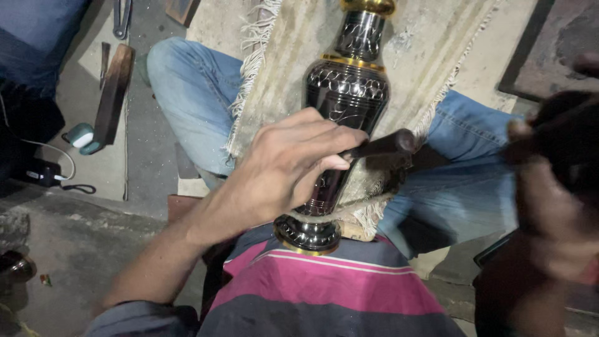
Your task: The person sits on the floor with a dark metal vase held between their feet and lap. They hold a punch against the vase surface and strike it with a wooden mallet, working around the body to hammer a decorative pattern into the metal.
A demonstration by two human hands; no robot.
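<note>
A black vase with engraved silver patterns and gold bands lies lengthwise on a beige fringed cloth over my lap. Its round base presses against my striped shirt. My left hand rests on the vase's lower body, pinching a dark metal chisel whose tip meets the vase under my fingers. At the right edge my right hand is blurred by motion and is closed around a dark hammer, held up to the right of the chisel's free end.
My legs in blue jeans spread under the cloth. On the floor to the left lie a wooden block, metal pliers, a small teal and white object and a cable with a black plug. A dark mat sits upper right.
</note>
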